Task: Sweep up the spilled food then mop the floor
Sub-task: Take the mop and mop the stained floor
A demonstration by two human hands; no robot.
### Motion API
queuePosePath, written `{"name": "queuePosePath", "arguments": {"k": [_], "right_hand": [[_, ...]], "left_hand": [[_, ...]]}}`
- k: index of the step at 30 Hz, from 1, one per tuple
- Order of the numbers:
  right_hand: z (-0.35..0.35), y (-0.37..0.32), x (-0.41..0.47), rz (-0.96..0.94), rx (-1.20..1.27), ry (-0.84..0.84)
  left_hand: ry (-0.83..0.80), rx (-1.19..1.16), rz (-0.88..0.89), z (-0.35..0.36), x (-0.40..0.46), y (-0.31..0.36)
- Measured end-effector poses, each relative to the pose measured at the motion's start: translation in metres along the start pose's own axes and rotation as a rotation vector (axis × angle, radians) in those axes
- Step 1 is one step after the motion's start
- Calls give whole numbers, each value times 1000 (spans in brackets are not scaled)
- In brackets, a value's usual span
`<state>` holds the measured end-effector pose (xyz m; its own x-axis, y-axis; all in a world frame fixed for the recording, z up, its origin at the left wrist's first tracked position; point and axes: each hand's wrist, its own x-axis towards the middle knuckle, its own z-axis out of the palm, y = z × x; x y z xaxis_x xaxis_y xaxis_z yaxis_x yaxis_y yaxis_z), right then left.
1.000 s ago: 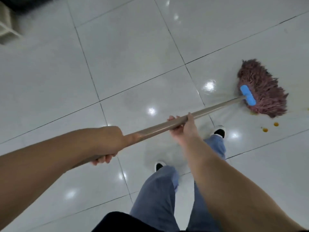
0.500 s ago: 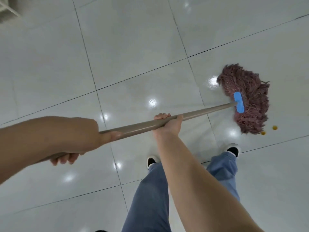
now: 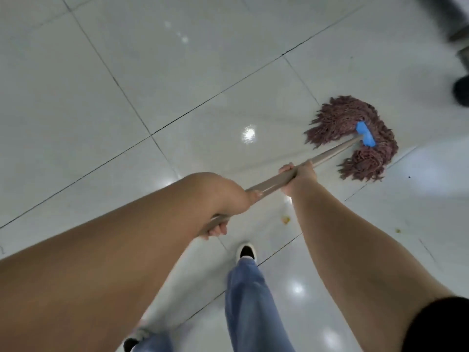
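Two hands observed gripping one mop. White tiled floor (image 3: 157, 80) glossy, crossed by dark grout lines. Mop handle (image 3: 332, 153) slanted from lower left up to mop head (image 3: 355, 123), reddish-brown strands fanned flat on tile around blue clamp (image 3: 365, 133). Left hand (image 3: 228, 199) wrapped at near end of handle, fingers curled underneath. Right hand (image 3: 299, 177) closed further along, nearer mop head, fingers folded over handle. Orange food scrap (image 3: 286, 219) below handle, beside right forearm; smaller scrap (image 3: 398, 230) well right of handle.
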<state>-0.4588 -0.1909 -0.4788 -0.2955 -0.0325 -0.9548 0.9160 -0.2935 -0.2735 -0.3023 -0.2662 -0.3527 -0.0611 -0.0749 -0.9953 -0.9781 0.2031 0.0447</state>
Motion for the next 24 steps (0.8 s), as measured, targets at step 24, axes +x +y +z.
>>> {"name": "queuePosePath", "arguments": {"k": [24], "right_hand": [[-185,230,-79,191,-278,-29]], "left_hand": [[4,-337,-75,178,-45,-276]]}}
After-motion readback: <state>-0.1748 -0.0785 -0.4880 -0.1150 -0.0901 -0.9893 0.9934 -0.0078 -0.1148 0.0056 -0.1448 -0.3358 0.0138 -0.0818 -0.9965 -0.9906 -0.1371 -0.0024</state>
